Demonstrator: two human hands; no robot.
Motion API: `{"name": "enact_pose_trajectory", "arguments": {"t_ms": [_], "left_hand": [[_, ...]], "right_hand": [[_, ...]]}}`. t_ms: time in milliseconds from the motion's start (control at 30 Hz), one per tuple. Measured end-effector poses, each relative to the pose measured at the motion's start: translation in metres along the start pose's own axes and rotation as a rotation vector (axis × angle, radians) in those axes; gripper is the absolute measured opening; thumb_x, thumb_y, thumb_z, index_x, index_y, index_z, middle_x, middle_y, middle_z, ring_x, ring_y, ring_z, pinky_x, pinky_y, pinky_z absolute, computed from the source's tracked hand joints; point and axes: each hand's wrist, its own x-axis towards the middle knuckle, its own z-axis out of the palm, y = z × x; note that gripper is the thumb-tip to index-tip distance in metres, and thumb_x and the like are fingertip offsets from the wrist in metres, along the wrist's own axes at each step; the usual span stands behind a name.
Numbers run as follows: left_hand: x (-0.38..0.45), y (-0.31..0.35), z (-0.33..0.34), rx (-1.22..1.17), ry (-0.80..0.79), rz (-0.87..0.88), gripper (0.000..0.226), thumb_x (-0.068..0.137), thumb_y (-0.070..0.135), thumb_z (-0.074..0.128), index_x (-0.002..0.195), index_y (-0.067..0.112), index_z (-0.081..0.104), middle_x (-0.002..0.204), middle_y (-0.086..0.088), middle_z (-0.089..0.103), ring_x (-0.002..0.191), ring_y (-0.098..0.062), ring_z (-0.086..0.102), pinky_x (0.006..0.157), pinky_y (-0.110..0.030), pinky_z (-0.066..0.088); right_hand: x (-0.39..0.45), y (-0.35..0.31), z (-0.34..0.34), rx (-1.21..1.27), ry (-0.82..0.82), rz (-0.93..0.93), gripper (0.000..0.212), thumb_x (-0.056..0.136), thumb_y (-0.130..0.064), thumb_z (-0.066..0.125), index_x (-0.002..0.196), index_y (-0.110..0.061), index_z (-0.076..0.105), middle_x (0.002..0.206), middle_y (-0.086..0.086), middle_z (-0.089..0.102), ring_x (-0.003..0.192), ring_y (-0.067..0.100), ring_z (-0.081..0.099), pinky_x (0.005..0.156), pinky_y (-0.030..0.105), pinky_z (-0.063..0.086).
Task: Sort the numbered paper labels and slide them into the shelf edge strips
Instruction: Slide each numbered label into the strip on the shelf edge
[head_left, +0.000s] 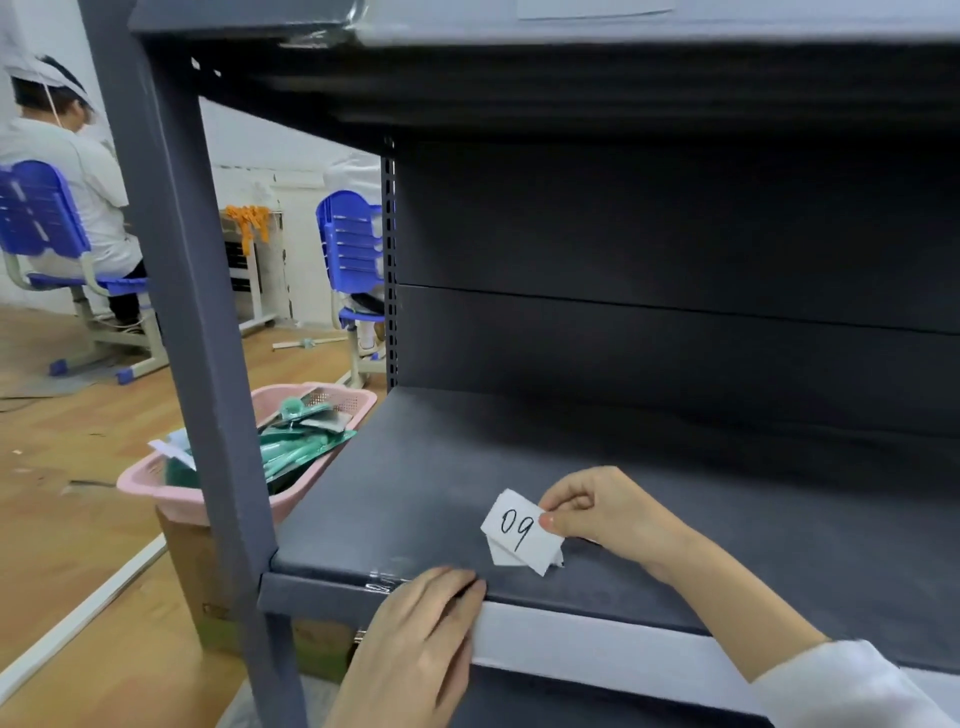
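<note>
My right hand (602, 512) pinches a small stack of white paper labels (522, 535) just above the dark shelf board (415, 493); the top label reads "09". My left hand (421, 639) lies over the front edge of that shelf, its fingers covering the left end of the white edge strip (597, 644), which runs to the right along the shelf front. Clear tape shows on the edge just left of my fingers. A second white edge strip (623, 26) runs along the shelf above.
A grey upright post (192, 338) stands at the left of the shelf. Behind it a pink basket (150, 483) with green packets sits on a cardboard box (192, 566). Blue chairs (353, 244) and a seated person (88, 176) are further back on the wooden floor.
</note>
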Motion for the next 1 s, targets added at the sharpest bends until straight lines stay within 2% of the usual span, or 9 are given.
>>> {"name": "enact_pose_trajectory", "arguments": {"t_ms": [67,200,300,500,667,767,867,933,1000], "left_hand": [[0.000,0.002,-0.001,0.010,0.024,-0.002,0.027,0.084,0.012,0.041,0.104,0.009,0.059,0.114,-0.002,0.049,0.100,-0.018,0.051,0.088,-0.024,0.040],[0.003,0.009,-0.008,0.025,0.065,0.028,0.025,0.091,0.011,0.030,0.097,0.007,0.054,0.102,-0.003,0.046,0.086,-0.018,0.047,0.075,-0.023,0.041],[0.003,0.010,-0.011,0.021,0.089,-0.012,0.018,0.079,0.008,0.042,0.094,0.011,0.053,0.095,0.001,0.047,0.080,-0.016,0.046,0.066,-0.021,0.041],[0.011,0.013,-0.018,0.060,0.070,-0.072,0.018,0.073,0.013,0.049,0.067,0.011,0.066,0.069,0.000,0.058,0.075,-0.015,0.047,0.061,-0.023,0.037],[0.012,0.016,-0.019,0.068,0.052,-0.101,0.021,0.071,0.015,0.047,0.067,0.013,0.067,0.065,0.000,0.057,0.066,-0.015,0.040,0.056,-0.023,0.033],[0.013,0.017,-0.021,0.082,0.042,-0.130,0.024,0.072,0.017,0.045,0.067,0.013,0.068,0.064,0.001,0.054,0.064,-0.014,0.038,0.054,-0.026,0.032],[0.012,0.019,-0.020,0.081,0.041,-0.138,0.024,0.072,0.017,0.045,0.068,0.012,0.068,0.065,0.000,0.054,0.064,-0.014,0.038,0.054,-0.026,0.033],[0.012,0.019,-0.020,0.077,0.044,-0.142,0.024,0.072,0.017,0.044,0.068,0.012,0.068,0.066,0.000,0.054,0.065,-0.014,0.039,0.054,-0.026,0.033],[0.011,0.020,-0.020,0.069,0.048,-0.145,0.025,0.072,0.017,0.044,0.069,0.011,0.068,0.067,0.000,0.054,0.065,-0.014,0.039,0.054,-0.026,0.034]], "right_hand": [[-0.002,-0.003,0.007,-0.017,-0.032,-0.004,0.015,0.080,-0.006,0.065,0.070,-0.017,0.064,0.067,-0.005,0.066,0.059,0.001,0.059,0.055,0.007,0.042],[-0.006,-0.004,0.015,-0.042,-0.074,0.007,0.007,0.081,-0.008,0.064,0.077,-0.013,0.066,0.063,-0.007,0.064,0.047,-0.004,0.054,0.051,0.008,0.041],[-0.008,-0.004,0.019,-0.059,-0.073,0.026,0.003,0.082,-0.008,0.064,0.085,-0.009,0.066,0.065,-0.008,0.063,0.048,-0.006,0.057,0.050,0.006,0.040],[-0.013,-0.004,0.019,-0.196,-0.061,0.002,0.009,0.080,-0.011,0.066,0.074,-0.018,0.063,0.056,-0.010,0.057,0.043,-0.007,0.050,0.052,0.003,0.039],[-0.024,-0.003,0.021,-0.275,-0.120,-0.007,0.018,0.080,-0.010,0.065,0.068,-0.023,0.060,0.057,-0.006,0.052,0.041,-0.006,0.045,0.048,0.001,0.035],[-0.030,0.002,0.025,-0.306,-0.111,-0.008,0.023,0.080,-0.009,0.064,0.063,-0.024,0.062,0.046,-0.014,0.049,0.039,-0.002,0.041,0.047,0.009,0.032],[-0.035,0.006,0.029,-0.338,-0.047,-0.050,0.020,0.080,-0.009,0.063,0.064,-0.021,0.065,0.037,-0.020,0.050,0.040,-0.003,0.043,0.046,0.008,0.031],[-0.037,0.007,0.031,-0.364,-0.031,-0.082,0.024,0.079,-0.007,0.062,0.060,-0.022,0.064,0.038,-0.021,0.051,0.041,-0.001,0.042,0.047,0.011,0.031],[-0.037,0.008,0.033,-0.376,-0.036,-0.097,0.016,0.078,-0.006,0.062,0.065,-0.011,0.069,0.047,-0.015,0.053,0.045,0.001,0.041,0.048,0.012,0.031]]}}
